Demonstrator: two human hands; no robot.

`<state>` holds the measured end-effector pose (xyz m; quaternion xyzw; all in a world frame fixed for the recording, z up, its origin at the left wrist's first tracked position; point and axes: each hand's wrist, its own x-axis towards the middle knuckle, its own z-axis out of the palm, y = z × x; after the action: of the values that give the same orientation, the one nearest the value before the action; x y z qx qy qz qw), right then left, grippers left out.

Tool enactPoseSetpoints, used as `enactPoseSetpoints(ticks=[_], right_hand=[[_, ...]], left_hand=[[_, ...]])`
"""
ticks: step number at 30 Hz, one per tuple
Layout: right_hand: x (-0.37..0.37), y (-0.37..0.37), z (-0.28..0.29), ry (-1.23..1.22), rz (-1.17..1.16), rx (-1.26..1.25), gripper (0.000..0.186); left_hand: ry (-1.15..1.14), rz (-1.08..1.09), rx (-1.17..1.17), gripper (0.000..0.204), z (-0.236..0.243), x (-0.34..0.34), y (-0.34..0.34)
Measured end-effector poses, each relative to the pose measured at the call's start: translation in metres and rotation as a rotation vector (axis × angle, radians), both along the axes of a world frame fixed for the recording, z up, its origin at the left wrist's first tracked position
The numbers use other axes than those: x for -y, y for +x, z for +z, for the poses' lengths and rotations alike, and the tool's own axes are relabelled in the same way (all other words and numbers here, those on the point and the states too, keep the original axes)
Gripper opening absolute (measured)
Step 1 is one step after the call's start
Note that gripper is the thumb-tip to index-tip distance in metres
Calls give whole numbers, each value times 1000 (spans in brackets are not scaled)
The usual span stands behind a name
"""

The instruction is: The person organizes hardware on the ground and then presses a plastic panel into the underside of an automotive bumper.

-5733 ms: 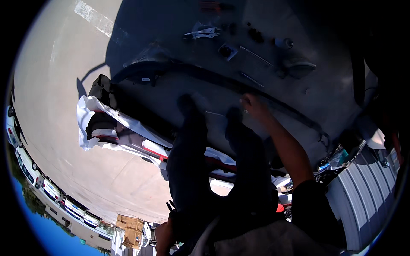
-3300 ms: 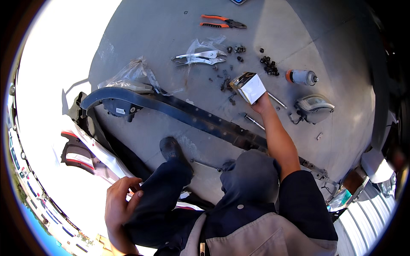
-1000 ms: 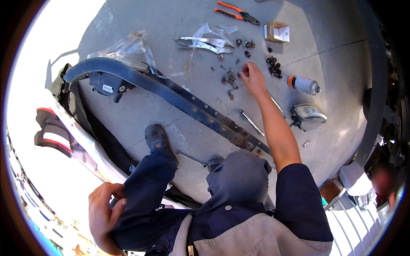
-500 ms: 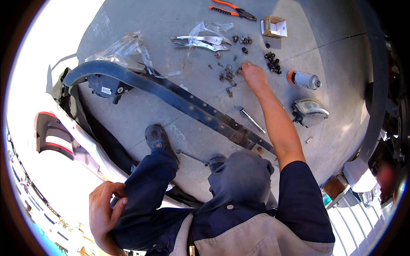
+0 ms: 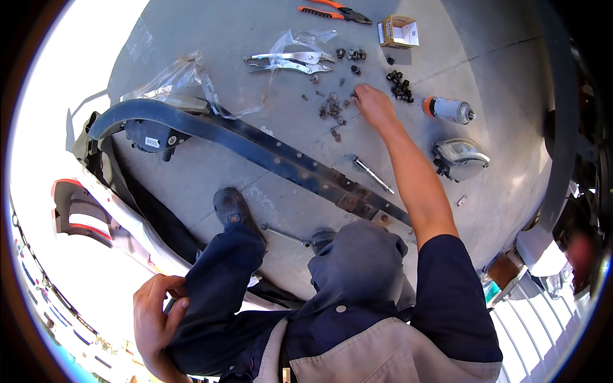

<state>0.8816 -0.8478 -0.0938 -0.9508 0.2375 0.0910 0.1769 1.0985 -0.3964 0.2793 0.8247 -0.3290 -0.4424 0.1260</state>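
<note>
My right hand [image 5: 375,106] reaches out over the concrete, its fingertips pinched together on a small dark bolt [image 5: 354,95]. Just left of it lies a loose pile of rusty bolts [image 5: 332,108]. Right of the hand is a cluster of black nuts [image 5: 400,86], and beyond the fingers are a few larger dark fasteners [image 5: 357,55]. My left hand [image 5: 159,313] rests by my left knee, holding nothing, fingers loosely curled with the thumb apart.
A long dark metal beam [image 5: 281,156] crosses the floor. Around lie locking pliers [image 5: 300,62], orange-handled pliers [image 5: 335,11], a small carton [image 5: 399,32], a spray can [image 5: 450,110], a lamp unit [image 5: 461,158], a socket extension [image 5: 373,174] and a wrench [image 5: 285,235].
The view has shifted slightly, so the floor items sit a little further left. My right hand has drawn a short way off from the rusty pile. My left hand stays put.
</note>
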Motion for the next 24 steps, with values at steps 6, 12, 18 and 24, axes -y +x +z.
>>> enactPoseSetpoints(ticks=[6, 12, 18, 24], right_hand=[[-28, -38, 17, -55, -14, -123, 19], [-49, -75, 4, -34, -168, -56, 23], [-53, -77, 7, 94, -331, 14, 21], [-45, -76, 0, 149, -495, 41, 20]], left_hand=[[16, 11, 10, 23, -1, -3, -1], [15, 11, 12, 24, -4, 5, -1], [10, -2, 23, 25, -2, 9, -3], [12, -9, 27, 24, -3, 12, -4]])
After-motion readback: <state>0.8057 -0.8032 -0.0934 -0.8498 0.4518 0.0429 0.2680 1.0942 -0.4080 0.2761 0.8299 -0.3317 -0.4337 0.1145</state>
